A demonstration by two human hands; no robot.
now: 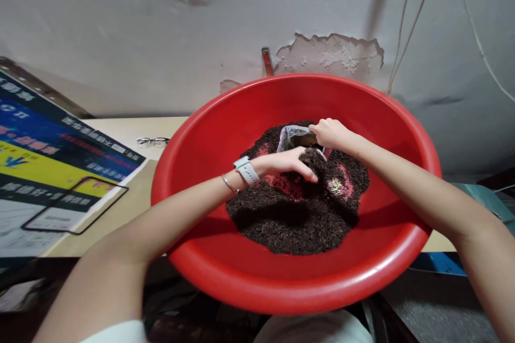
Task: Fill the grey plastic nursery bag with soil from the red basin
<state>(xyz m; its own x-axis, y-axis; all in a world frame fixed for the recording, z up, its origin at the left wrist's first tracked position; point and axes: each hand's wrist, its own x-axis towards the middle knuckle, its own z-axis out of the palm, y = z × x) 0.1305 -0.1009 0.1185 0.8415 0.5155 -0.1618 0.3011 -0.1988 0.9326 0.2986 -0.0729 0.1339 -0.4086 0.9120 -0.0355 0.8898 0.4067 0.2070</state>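
Observation:
A large red plastic basin holds a spread of dark brown, loose, crumbly material that looks like potting soil or loose tea. Inside it a clear plastic bag stands with its mouth open. My right hand pinches the bag's rim at the right side. At the bag's mouth my left hand is closed round a clump of the dark material, palm turned to the right. A small heap of pale yellow grains lies in the basin to the right. The lower part of the bag is hidden behind my left hand.
The basin sits on a pale table against a peeling wall. Eyeglasses lie left of the basin, near a printed poster board and a thin black frame. Cords hang on the wall at right.

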